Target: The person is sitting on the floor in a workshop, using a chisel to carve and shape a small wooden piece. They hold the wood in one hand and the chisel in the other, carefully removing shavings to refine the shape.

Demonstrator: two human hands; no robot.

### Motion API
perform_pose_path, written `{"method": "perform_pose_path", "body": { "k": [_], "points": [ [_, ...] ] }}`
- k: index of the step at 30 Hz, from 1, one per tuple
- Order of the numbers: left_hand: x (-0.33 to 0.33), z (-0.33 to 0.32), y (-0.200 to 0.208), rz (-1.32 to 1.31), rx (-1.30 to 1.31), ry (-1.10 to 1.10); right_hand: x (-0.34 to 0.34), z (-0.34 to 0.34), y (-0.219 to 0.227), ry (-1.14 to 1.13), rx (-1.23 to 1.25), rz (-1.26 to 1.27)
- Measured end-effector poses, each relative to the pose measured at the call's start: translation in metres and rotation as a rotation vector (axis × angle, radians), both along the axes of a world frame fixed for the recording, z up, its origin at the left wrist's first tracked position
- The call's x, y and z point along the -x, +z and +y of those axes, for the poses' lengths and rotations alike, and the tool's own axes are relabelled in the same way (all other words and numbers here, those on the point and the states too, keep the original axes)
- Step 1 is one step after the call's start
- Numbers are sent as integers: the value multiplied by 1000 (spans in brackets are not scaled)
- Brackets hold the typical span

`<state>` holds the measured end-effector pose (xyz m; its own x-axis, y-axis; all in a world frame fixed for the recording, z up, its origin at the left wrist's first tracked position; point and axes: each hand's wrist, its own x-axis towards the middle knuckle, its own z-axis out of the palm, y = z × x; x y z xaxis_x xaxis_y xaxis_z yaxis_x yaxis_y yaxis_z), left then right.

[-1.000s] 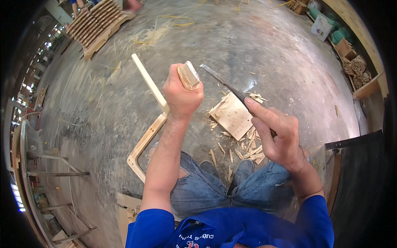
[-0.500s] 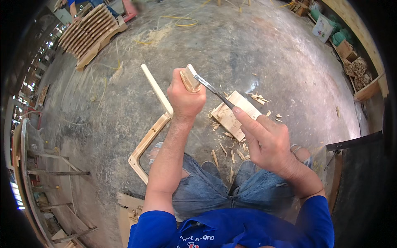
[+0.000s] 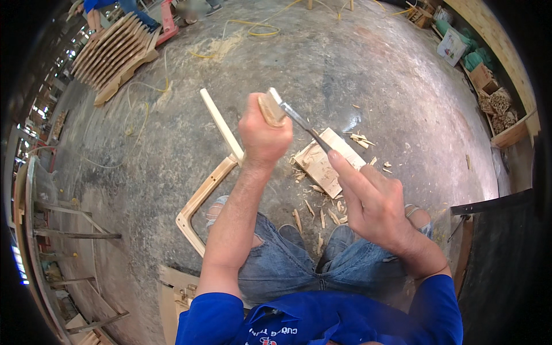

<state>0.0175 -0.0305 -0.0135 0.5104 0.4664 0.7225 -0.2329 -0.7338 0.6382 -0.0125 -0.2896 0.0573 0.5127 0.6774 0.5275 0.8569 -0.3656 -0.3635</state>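
My left hand [image 3: 265,135] is closed round a wooden piece [image 3: 273,112], its pale end sticking up out of the fist. How this piece joins the wooden frame below is hidden by my hand and forearm. My right hand [image 3: 376,201] grips a chisel [image 3: 307,129] with a dark shank, index finger stretched along it. The chisel's shiny metal end touches the right side of the wooden piece. The chisel's handle is covered by my palm. Beyond and left of my forearm shows the angled wooden frame [image 3: 201,192], with a pale straight bar [image 3: 220,125] rising from its corner.
A flat wooden block [image 3: 330,167] lies on the floor between my hands and shoes, with several wood splinters [image 3: 361,140] around it. A stack of wooden parts [image 3: 112,54] stands far left beside another person [image 3: 132,8]. Yellow hose [image 3: 253,29] winds behind. Boxes [image 3: 483,77] line the right.
My left hand with the wooden piece and the chisel's tip have shifted slightly right in view. The tip remains against the wood. At the far left, more of the other person shows.
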Motion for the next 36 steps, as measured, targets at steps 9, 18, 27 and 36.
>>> {"method": "perform_pose_path", "body": {
  "k": [9,18,27,36],
  "points": [
    [1,-12,-8,65,37,1,-11,14,-12,-13,-56,-13],
    [4,-6,-1,68,76,-3,3,4,0,-24,30,-12],
    [3,-2,-4,71,81,1,1,5,-3,-13,43,-10],
    [4,-5,-3,76,67,21,4,6,-3,-27,75,-21]
  ]
}}
